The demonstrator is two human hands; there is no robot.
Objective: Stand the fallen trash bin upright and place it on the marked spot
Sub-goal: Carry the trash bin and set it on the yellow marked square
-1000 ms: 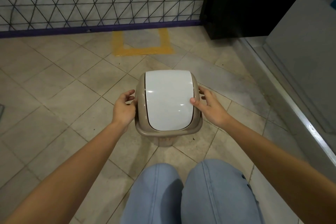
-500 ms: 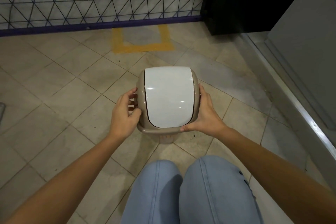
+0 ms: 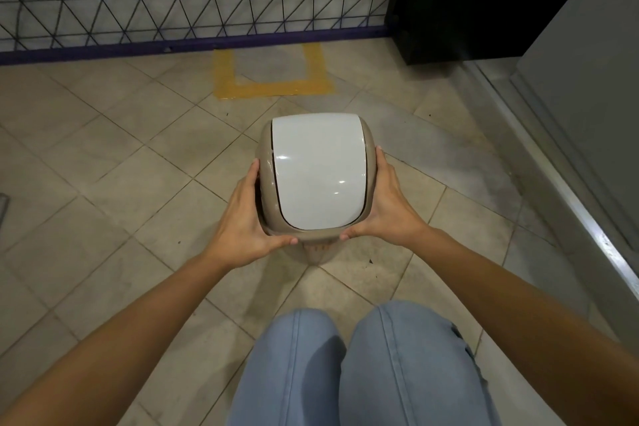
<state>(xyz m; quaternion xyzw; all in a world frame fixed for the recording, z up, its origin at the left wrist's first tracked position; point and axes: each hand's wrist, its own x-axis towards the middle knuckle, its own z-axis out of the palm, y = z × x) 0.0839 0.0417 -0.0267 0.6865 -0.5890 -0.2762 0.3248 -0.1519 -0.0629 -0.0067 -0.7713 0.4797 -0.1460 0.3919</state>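
A small beige trash bin (image 3: pixel 316 252) with a white swing lid (image 3: pixel 318 169) stands upright in front of my knees, seen from above. My left hand (image 3: pixel 243 220) clasps its left rim, thumb along the near edge. My right hand (image 3: pixel 385 209) clasps the right rim the same way. A yellow tape outline (image 3: pixel 273 88), open toward the wall, marks a spot on the tiled floor beyond the bin, against the wall base. Whether the bin's base touches the floor is hidden.
A wall with a black triangle pattern and a purple skirting (image 3: pixel 193 45) runs behind the mark. A black cabinet (image 3: pixel 477 0) stands at the back right, a grey panel with a metal sill (image 3: pixel 567 190) along the right. My knees in blue jeans (image 3: pixel 363 367) are below.
Both hands went from loosely touching the bin's sides to a firm clasp around the rim. The view has tilted so that bin and mark sit slightly closer.
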